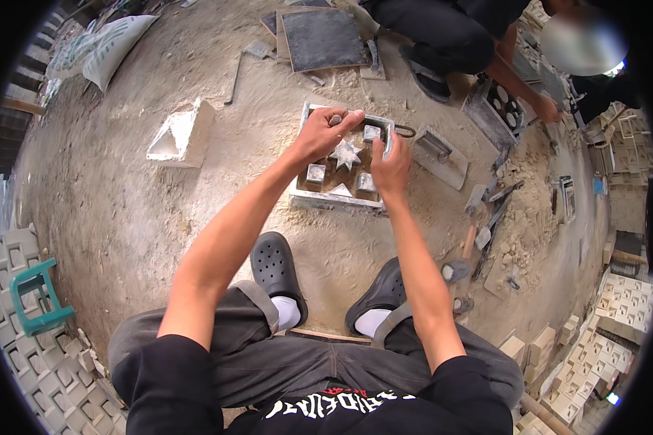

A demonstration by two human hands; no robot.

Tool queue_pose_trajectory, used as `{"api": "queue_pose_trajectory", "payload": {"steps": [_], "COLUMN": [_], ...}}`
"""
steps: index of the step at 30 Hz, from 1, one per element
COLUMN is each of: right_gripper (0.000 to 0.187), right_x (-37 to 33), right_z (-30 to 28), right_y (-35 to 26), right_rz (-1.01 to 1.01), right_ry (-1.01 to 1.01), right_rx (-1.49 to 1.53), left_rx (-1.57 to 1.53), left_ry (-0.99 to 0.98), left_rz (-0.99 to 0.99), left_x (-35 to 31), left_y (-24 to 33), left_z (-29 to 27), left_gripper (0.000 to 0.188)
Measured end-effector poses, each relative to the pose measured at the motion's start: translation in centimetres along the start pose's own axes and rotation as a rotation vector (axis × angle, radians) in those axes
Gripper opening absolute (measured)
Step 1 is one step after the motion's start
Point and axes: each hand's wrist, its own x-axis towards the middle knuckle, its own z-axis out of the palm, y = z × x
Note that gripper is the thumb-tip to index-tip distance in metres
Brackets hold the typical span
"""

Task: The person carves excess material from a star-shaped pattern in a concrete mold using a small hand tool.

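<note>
A square metal mold (337,199) lies on the dusty ground in front of my feet. Inside it stand a star-shaped block (346,154), several small square blocks and a triangular piece (341,190) near the front wall. My left hand (325,138) is closed over the mold's far left part, with the rounded grey end of something like a rod (335,120) showing between its fingers; the rest is hidden. At the right wall, my right hand (392,165) grips the mold's edge, thumb toward the inside. A metal loop (405,131) sticks out beyond that wall.
Right of the mold lies a trowel-like float (434,156). A hammer (473,217) and heaped sandy powder (533,225) are farther right. A white hollow block (183,136) stands left; dark boards (323,38) lie beyond. Another person's hand (548,110) is near a second mold (486,116).
</note>
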Motion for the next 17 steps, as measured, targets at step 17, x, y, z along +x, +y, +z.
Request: {"api": "queue_pose_trajectory", "payload": {"steps": [17], "right_gripper": [0.065], "right_x": [-2.0], "right_z": [2.3], "right_y": [1.9], "right_rz": [0.186], "right_ry": [-0.138], "right_rx": [0.195], "left_rx": [0.040], "left_ry": [0.427], "left_rz": [0.087], "left_x": [1.0], "left_y": [-2.7], "left_z": [0.2], "left_gripper": [0.053]}}
